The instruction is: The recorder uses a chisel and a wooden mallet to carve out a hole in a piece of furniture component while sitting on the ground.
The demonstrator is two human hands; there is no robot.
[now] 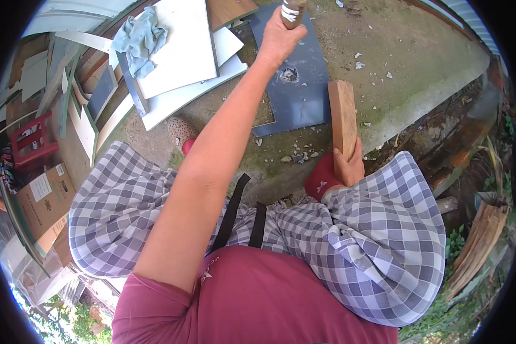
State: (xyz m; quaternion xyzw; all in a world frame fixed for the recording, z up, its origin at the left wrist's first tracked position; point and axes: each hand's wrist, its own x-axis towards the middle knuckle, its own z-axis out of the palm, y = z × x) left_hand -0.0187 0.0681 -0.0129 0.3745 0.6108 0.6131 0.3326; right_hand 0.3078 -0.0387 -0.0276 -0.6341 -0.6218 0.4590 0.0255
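Observation:
My left arm stretches up across the picture. At the top, my left hand (pixel 280 39) is wrapped round a brown, rounded object with white bands (pixel 292 12). The picture's upper part does not show enough of it to tell its kind. Low beside my right foot, my right hand (pixel 350 165) grips the near end of a thick wooden block (pixel 342 114), which stands up from it. To the block's left lies a dark blue-grey panel (pixel 304 106) on the ground, with a ragged broken patch (pixel 289 74) in it. My right forearm is hidden behind my knee.
White boards (pixel 178 46) with a crumpled blue cloth (pixel 140 41) on top lie at the far left. Scrap boards (pixel 86 114), a red plastic chair (pixel 34 140) and a cardboard box (pixel 46 198) stand left. Rubble (pixel 298 156) is scattered near my feet. Split wood (pixel 479 241) lies right.

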